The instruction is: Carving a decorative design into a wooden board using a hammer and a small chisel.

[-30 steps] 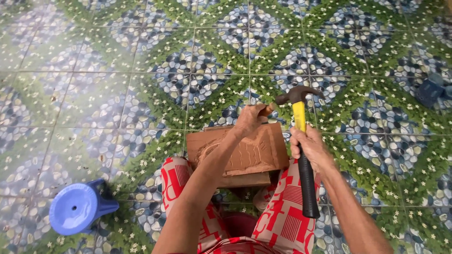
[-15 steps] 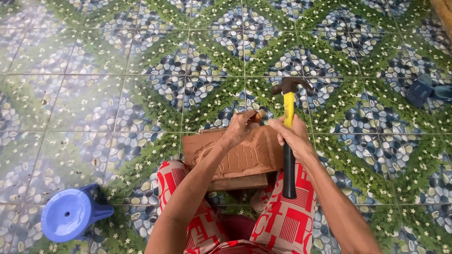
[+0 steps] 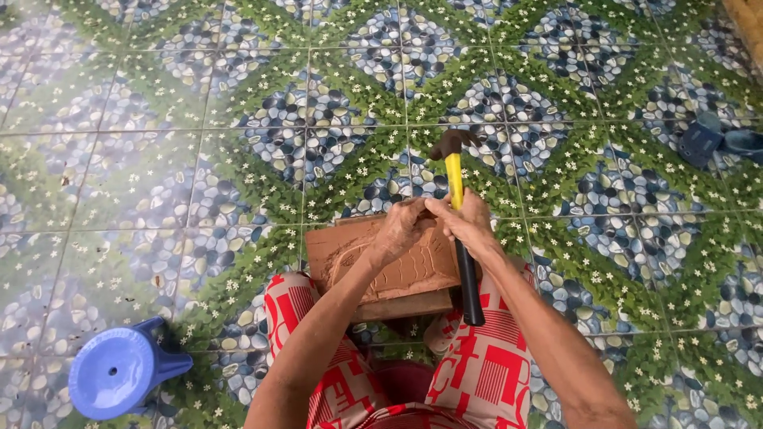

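A brown carved wooden panel (image 3: 413, 270) rests on my knees, over red and white patterned trousers. My left hand (image 3: 400, 230) lies on the panel's upper part with its fingers bunched together; whatever is pinched in them is too small to make out. My right hand (image 3: 469, 224) grips a hammer (image 3: 455, 171) high on its yellow shaft, the dark head pointing away from me over the floor and the black grip hanging down toward my lap. The two hands touch above the panel's far edge.
A blue plastic stool (image 3: 119, 372) stands on the floor at the lower left. Blue sandals (image 3: 719, 141) lie at the right edge. The floor is tiled in a green, white-flowered and blue pebble pattern.
The hammer and my right hand have shifted left and come against my left hand. The view has drifted, so the stool and panel sit lower and further left.
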